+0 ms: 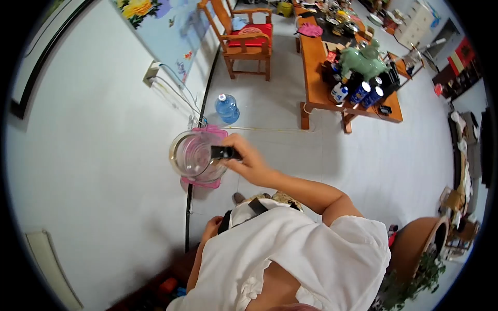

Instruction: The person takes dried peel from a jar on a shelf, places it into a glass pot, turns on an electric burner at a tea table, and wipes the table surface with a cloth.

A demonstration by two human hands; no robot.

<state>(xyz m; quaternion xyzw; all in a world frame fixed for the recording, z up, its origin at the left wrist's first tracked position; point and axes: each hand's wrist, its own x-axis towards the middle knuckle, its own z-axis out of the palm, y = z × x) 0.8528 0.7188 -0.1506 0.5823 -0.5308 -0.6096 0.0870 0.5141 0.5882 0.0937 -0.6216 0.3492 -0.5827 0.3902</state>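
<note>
My right hand (pixel 249 159) is closed around the black handle (pixel 223 152) of a clear glass pot (pixel 189 155). The pot is held out in front of me, close to the white wall, and its round rim and base look slightly blurred. Behind and below it shows a pink plastic item (pixel 222 132), mostly covered by the pot. Low at my left side, beside my waist, is my left hand (pixel 213 226). It lies against something dark at the edge of my white shirt, and its fingers are largely hidden.
A blue water jug (pixel 227 109) stands on the floor by the wall, near cables from a wall socket (pixel 152 74). Beyond is a wooden chair (pixel 249 49) with a red cushion. A wooden table (pixel 316 78) bears a green figurine and cans. A large brown planter (pixel 415 243) stands at right.
</note>
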